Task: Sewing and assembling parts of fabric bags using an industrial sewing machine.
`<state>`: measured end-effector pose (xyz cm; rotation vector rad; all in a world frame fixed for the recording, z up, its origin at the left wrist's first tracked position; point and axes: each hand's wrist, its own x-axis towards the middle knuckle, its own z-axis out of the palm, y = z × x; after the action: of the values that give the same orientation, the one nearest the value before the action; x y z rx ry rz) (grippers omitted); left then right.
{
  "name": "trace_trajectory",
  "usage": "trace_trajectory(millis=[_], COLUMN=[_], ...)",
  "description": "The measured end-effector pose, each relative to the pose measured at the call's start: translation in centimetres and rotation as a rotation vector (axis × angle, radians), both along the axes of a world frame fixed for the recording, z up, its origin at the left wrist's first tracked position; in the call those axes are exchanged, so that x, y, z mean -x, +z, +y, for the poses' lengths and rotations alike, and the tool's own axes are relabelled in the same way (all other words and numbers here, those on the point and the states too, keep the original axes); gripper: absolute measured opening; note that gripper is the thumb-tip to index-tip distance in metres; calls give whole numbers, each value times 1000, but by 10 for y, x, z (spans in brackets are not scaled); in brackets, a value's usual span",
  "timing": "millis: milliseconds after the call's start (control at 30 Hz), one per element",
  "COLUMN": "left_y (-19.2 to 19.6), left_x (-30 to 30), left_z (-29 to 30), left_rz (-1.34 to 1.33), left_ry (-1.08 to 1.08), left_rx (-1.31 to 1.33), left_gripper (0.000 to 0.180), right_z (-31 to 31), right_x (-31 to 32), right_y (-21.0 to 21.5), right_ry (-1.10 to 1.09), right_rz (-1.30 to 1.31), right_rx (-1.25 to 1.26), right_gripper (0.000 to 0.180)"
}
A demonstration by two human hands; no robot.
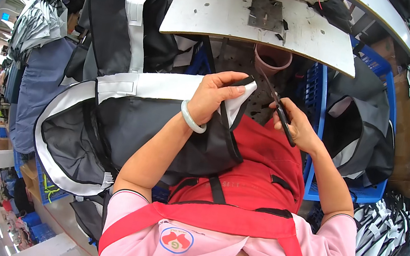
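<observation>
Across my lap and to the left lies a dark grey fabric bag piece (147,125) with a white band and black binding along its edges. My left hand (217,93) pinches its white, black-edged corner between thumb and fingers. In my right hand (295,122) is a pair of black-handled scissors (283,116), the blades pointing up and away to the left. The blades look slightly apart and stand clear of the fabric corner, a short way to its right.
A white table (216,9) with a metal plate (266,13) is ahead. Beneath its edge sits a pink bucket (272,59). A blue crate (316,143) at the right holds more dark fabric pieces (367,130). Another bag piece (107,25) lies at the far left.
</observation>
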<state>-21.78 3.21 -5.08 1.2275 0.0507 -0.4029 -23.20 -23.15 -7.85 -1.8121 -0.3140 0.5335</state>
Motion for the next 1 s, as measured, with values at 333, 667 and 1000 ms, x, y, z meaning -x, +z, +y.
trace_trajectory(millis=[333,667,1000], left_y=[-1,-6,6], left_x=[3,2,-8], left_z=[-1,-6,-3], left_rz=[10,-60,-467], left_ry=[-9,-49,-198], left_rx=[3,-134,-404], left_gripper=[34,33,26], right_z=[7,-38,36], right_x=[3,-131,-94], right_y=[2,26,46], right_ry=[38,-377,457], right_rz=[68,-686,-263], right_rx=[109,768,-97], right_gripper=[46,44,82])
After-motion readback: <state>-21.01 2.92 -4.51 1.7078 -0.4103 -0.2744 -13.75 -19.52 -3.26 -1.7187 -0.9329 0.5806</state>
